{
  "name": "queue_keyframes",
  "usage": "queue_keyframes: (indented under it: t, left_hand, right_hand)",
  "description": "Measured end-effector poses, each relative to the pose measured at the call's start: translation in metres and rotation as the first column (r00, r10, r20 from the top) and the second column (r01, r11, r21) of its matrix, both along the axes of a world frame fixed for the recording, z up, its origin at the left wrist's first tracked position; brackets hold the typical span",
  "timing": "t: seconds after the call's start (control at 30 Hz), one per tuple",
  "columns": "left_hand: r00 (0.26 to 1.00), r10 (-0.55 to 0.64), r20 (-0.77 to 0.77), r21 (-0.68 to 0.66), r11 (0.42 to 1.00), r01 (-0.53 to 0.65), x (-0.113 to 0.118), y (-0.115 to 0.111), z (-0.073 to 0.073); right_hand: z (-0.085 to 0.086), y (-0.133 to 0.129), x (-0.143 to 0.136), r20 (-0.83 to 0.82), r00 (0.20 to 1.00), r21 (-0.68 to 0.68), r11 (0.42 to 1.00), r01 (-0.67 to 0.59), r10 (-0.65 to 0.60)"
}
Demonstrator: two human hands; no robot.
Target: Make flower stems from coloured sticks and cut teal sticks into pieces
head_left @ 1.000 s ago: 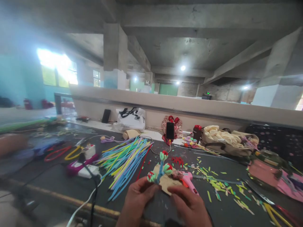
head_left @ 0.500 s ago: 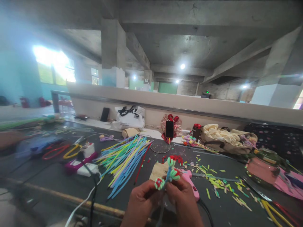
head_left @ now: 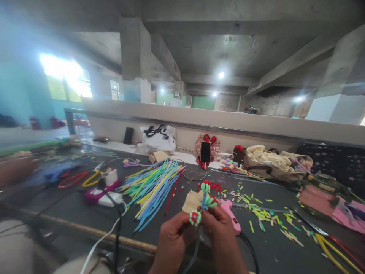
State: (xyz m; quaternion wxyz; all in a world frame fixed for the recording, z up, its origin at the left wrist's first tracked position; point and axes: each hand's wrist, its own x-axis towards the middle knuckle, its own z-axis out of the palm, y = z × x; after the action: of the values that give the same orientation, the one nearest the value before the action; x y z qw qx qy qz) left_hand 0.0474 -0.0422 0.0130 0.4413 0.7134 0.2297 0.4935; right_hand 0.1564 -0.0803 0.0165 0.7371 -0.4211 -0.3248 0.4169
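My left hand (head_left: 174, 234) is closed, thumb and fingers pinching a small pipe-cleaner flower (head_left: 195, 217) with a pale green rim and red centre. Close beside it, my right hand (head_left: 221, 236) pinches a blue pipe-cleaner stem (head_left: 204, 201) that carries pale green looped blooms, one of them with red at its side. A grey-blue strand (head_left: 196, 249) hangs below, between the hands. Just behind the right hand lies a pink glue gun (head_left: 229, 214), its black cord running toward me. A beige piece (head_left: 191, 201) rests behind the flowers, and red cut bits (head_left: 214, 186) lie past it.
Colourful pipe cleaners (head_left: 159, 190) lie in a heap to the left, near a purple and white power strip (head_left: 105, 195). Cut yellow-green pieces (head_left: 264, 215) are scattered rightward. Yellow-handled scissors (head_left: 325, 243) lie at right. A propped phone (head_left: 205, 152) stands behind. Another person's blurred hand (head_left: 21, 167) is far left.
The left hand's flower now sits a little lower and further apart from the blue stem. My view has shifted slightly; both hands keep their pinch.
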Motion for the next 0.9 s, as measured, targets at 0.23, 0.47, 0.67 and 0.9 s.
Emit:
queue_keyframes:
  t: [0.23, 0.47, 0.67, 0.9]
  left_hand:
    - [0.996, 0.093, 0.005, -0.002, 0.996, -0.093, 0.000, -0.004, 0.001]
    - [0.990, 0.124, 0.062, -0.210, 0.972, -0.109, 0.001, -0.010, 0.011]
    - [0.963, 0.094, 0.253, -0.575, 0.815, 0.071, 0.002, -0.005, 0.008]
    - [0.934, 0.003, 0.356, -0.624, 0.745, 0.235, -0.002, 0.006, 0.003]
  right_hand:
    - [0.003, -0.001, -0.005, -0.003, 0.998, -0.028, 0.998, -0.063, 0.063]
    - [-0.008, -0.004, -0.006, 0.074, 0.997, -0.037, 0.999, -0.036, 0.038]
    - [-0.016, -0.008, -0.011, 0.188, 0.982, -0.039, 0.999, 0.028, -0.020]
    - [-0.011, -0.008, -0.011, 0.271, 0.952, -0.133, 0.985, -0.111, 0.144]
